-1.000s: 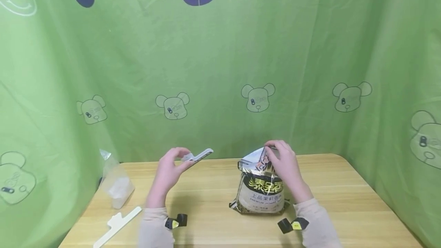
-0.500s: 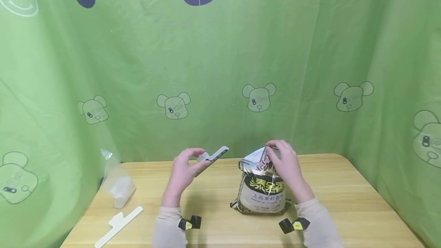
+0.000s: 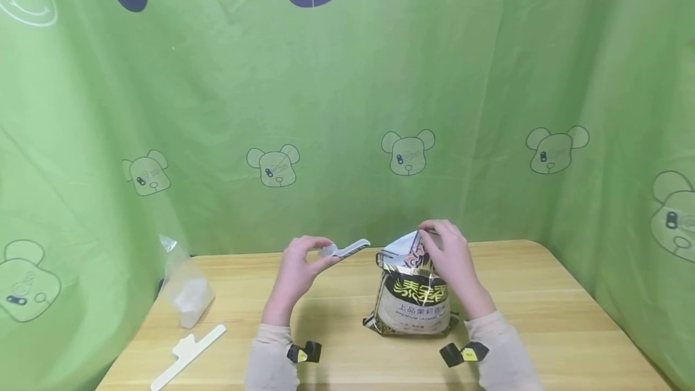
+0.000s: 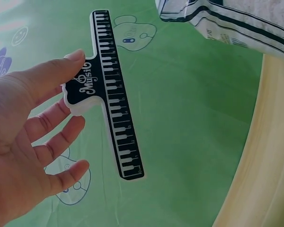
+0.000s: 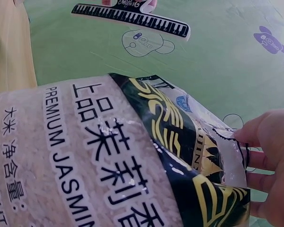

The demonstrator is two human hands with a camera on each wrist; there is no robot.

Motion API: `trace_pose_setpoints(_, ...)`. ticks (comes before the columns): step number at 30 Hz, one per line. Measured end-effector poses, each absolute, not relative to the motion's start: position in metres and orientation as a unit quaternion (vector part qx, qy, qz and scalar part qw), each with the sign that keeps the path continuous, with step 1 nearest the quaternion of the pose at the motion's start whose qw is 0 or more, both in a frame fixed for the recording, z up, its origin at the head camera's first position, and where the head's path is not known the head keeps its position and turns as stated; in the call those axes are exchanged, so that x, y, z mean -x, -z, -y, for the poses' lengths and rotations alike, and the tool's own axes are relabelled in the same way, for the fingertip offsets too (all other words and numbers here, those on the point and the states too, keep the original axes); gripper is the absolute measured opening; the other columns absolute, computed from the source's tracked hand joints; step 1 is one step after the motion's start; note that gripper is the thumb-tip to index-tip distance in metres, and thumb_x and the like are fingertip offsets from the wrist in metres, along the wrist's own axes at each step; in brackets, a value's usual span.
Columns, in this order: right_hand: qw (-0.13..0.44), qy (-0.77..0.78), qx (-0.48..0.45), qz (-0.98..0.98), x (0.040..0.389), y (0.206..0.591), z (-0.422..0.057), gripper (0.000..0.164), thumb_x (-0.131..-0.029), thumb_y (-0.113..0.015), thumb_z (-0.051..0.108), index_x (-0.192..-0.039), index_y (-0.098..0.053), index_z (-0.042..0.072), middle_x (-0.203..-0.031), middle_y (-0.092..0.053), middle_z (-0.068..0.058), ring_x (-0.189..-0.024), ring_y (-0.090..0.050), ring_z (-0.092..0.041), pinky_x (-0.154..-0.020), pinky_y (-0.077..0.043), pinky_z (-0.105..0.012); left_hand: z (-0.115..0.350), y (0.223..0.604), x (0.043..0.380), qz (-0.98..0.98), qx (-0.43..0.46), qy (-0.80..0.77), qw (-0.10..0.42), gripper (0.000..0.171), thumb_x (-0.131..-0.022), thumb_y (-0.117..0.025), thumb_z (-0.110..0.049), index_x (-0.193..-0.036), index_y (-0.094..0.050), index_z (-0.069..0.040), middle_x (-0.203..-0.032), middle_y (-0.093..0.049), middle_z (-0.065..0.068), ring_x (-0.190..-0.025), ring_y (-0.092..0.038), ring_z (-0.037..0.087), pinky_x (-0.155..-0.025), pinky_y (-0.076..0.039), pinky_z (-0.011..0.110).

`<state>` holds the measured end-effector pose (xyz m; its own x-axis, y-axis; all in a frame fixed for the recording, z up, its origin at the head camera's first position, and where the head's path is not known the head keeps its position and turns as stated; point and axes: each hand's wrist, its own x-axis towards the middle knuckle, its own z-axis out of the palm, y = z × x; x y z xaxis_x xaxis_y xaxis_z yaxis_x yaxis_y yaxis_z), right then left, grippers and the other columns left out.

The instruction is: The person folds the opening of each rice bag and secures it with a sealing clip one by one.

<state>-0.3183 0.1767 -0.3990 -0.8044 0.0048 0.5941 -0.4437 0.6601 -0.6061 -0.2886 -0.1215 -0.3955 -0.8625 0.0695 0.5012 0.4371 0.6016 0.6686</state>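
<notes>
My left hand pinches the grip of a long clip between thumb and fingers, raised over the table. The clip's face carries a black-and-white piano-key pattern and the word "Music". To its right stands a bag of jasmine rice, its top folded over. My right hand pinches that folded top at its right side, thumb in front and fingers behind, as the right wrist view shows. Rice grains show through the bag's clear front. The clip is apart from the bag, level with its folded top.
A second clip, plain white, lies on the table at the front left. Behind it stands a clear plastic bag with white contents. A green patterned curtain closes off the back and sides.
My left hand has moved right with the clip, toward the rice bag, and the clip's tilt has flattened in the last half second. My right hand stays at the folded top.
</notes>
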Motion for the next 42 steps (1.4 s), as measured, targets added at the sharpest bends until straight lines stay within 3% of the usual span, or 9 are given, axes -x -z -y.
trace_pose_setpoints(23, 0.283, -0.388, -0.126, 0.868, 0.320, 0.401, -0.178, 0.019, -0.096, -0.060, 0.016, -0.110, -0.065, 0.005, -0.114, -0.065, -0.017, -0.112, -0.056, -0.035, -0.099, -0.045, -0.060, 0.098, 0.411, 0.295, 0.873, 0.165, 0.395, 0.233, 0.035, -0.075, -0.081, -0.032, -0.102, -0.071, -0.011, -0.098, -0.071, 0.002, -0.096, -0.059, 0.019, -0.086, -0.050, 0.036)
trace_pose_setpoints(42, 0.288, -0.387, -0.130, 0.866, 0.320, 0.401, -0.179, 0.019, -0.096, -0.059, 0.016, -0.110, -0.065, 0.005, -0.112, -0.065, -0.017, -0.110, -0.056, -0.035, -0.097, -0.045, -0.060, 0.093, 0.420, 0.298, 0.839, 0.241, 0.349, 0.340, 0.023, -0.076, -0.080, -0.027, -0.088, -0.069, -0.011, -0.080, -0.063, -0.002, -0.080, -0.049, 0.012, -0.079, -0.041, 0.031)
